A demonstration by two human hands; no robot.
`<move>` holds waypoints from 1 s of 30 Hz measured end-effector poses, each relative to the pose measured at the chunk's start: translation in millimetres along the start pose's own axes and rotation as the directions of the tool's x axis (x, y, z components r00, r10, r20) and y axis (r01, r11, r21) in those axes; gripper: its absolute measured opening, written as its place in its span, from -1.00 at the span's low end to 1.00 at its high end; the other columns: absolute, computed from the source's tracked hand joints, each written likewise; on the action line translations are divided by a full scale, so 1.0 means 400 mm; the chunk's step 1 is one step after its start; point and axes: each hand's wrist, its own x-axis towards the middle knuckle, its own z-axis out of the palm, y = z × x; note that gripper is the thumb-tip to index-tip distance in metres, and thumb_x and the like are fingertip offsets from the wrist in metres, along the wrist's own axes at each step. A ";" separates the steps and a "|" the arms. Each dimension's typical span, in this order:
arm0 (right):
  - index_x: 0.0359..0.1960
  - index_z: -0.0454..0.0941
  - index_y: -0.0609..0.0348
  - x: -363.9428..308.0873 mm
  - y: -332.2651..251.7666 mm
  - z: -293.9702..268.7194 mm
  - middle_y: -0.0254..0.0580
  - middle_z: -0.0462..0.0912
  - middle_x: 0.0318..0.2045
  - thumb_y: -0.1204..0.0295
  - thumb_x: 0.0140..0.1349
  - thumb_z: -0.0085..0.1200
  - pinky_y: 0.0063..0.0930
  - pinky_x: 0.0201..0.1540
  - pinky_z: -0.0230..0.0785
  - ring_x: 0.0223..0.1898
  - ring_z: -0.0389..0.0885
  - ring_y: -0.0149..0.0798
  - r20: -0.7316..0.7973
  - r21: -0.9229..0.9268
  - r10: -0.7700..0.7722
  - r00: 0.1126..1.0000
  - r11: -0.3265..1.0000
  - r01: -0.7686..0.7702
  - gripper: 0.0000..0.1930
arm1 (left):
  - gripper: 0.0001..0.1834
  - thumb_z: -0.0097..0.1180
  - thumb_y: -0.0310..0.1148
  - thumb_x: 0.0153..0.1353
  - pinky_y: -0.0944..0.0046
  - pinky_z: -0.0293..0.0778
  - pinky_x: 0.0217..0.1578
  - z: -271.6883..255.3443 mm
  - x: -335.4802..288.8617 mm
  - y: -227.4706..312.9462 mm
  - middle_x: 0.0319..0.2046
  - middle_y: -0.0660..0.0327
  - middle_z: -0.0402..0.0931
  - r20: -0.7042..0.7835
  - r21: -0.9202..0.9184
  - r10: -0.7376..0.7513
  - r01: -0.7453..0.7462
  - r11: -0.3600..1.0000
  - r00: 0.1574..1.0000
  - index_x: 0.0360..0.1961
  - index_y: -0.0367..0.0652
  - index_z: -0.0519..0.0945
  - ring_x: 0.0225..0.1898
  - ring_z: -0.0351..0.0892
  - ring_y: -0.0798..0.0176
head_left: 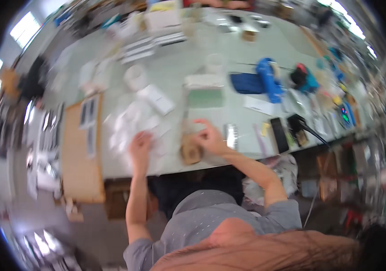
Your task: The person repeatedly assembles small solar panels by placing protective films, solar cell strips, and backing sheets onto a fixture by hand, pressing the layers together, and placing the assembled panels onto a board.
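Observation:
My left hand is over the near edge of a loose heap of thin white, see-through wrapping. Its fingers are bent and smeared by motion, so whether it grips any of the wrapping is unclear. To its right, my right hand has its fingers curved, with a gap between thumb and forefinger; nothing shows in that gap. Just beside its thumb a brown roll, which looks like packing tape, stands near the table's front edge. Beyond the hands lie a green block-shaped stack and a small white box.
A tan board bounds the table on the left. On the right are a metallic strip, a black phone-like slab, a black device with a cable and blue cloth. A white roll stands farther back.

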 end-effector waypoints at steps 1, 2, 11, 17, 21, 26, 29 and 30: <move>0.10 0.48 0.08 0.009 0.041 0.002 -0.14 0.61 -0.16 0.33 0.05 0.33 -0.40 -0.16 0.44 -0.29 0.62 -0.23 -0.052 -0.024 -0.044 0.998 0.999 0.043 -0.46 | -0.67 0.11 -0.38 0.33 0.40 0.49 -0.31 0.014 -0.002 0.011 -0.22 0.18 0.67 0.060 -0.043 -0.046 0.049 0.998 0.997 0.05 -0.34 0.52 -0.32 0.58 0.43; 0.07 0.51 0.06 0.014 0.054 -0.001 -0.14 0.59 -0.15 0.29 -0.01 0.36 -0.33 -0.10 0.38 -0.22 0.59 -0.18 -0.100 -0.245 -0.191 0.977 0.956 0.162 -0.46 | -0.69 0.11 -0.38 0.33 0.43 0.47 -0.34 0.025 -0.008 0.015 -0.24 0.21 0.68 0.090 -0.187 -0.043 0.059 0.981 0.995 0.03 -0.33 0.55 -0.35 0.57 0.46; 0.01 0.55 0.07 0.052 -0.126 0.066 -0.26 0.65 -0.31 0.27 0.02 0.36 -0.37 -0.13 0.28 -0.30 0.54 -0.26 0.062 -0.211 -0.291 0.955 0.931 0.297 -0.52 | -0.79 0.18 -0.46 0.29 0.52 0.39 -0.36 0.009 -0.060 0.056 -0.38 0.39 0.64 0.159 -0.184 -0.059 0.089 0.979 0.986 -0.09 -0.29 0.65 -0.38 0.46 0.59; -0.03 0.54 0.15 0.135 -0.101 0.194 -0.27 0.70 -0.44 0.23 0.09 0.33 -0.49 -0.40 0.35 -0.57 0.54 -0.29 0.199 0.077 -0.145 0.969 0.988 0.132 -0.55 | -0.71 0.17 -0.50 0.26 0.46 0.50 -0.30 -0.037 -0.102 0.089 -0.35 0.13 0.71 0.011 0.205 0.213 -0.211 0.956 0.977 0.02 -0.24 0.64 -0.34 0.59 0.55; -0.06 0.58 0.12 0.113 -0.162 0.193 -0.30 0.68 -0.27 0.25 0.15 0.28 -0.46 -0.21 0.34 -0.30 0.55 -0.37 -0.069 -0.467 -0.538 0.840 0.762 0.449 -0.64 | -0.74 0.13 -0.48 0.30 0.40 0.56 -0.40 -0.054 -0.117 0.085 -0.38 0.09 0.70 -0.134 0.196 0.335 -0.307 0.931 0.932 0.01 -0.22 0.65 -0.39 0.72 0.37; -0.24 0.64 0.16 0.040 -0.126 0.168 -0.39 0.65 -0.37 0.31 0.10 0.35 -0.47 -0.17 0.33 -0.28 0.50 -0.44 0.248 0.137 -0.234 0.940 0.969 0.205 -0.74 | -0.67 -0.01 -0.38 0.43 0.45 0.53 -0.49 0.017 -0.162 0.093 -0.46 0.23 0.63 0.101 -0.239 -0.045 0.068 0.969 0.994 0.14 -0.23 0.55 -0.52 0.64 0.38; -0.30 0.65 0.19 0.024 -0.103 0.124 -0.40 0.64 -0.43 0.33 0.12 0.33 -0.52 -0.19 0.32 -0.32 0.46 -0.47 0.265 0.381 0.104 0.959 0.902 -0.203 -0.78 | -0.37 0.07 -0.51 0.34 0.42 0.54 -0.41 0.084 -0.198 0.053 -0.46 0.24 0.60 0.231 -0.381 -0.039 0.127 0.916 0.972 0.40 -0.16 0.18 -0.48 0.61 0.41; -0.39 0.67 0.18 0.020 -0.114 0.094 -0.37 0.63 -0.45 0.34 0.10 0.34 -0.49 -0.19 0.31 -0.32 0.45 -0.45 0.172 0.263 0.079 0.982 0.957 -0.124 -0.82 | -0.23 0.13 -0.56 0.29 0.42 0.54 -0.40 0.104 -0.215 0.028 -0.47 0.24 0.61 0.216 -0.422 0.047 0.050 0.905 0.975 0.46 -0.12 0.06 -0.46 0.61 0.41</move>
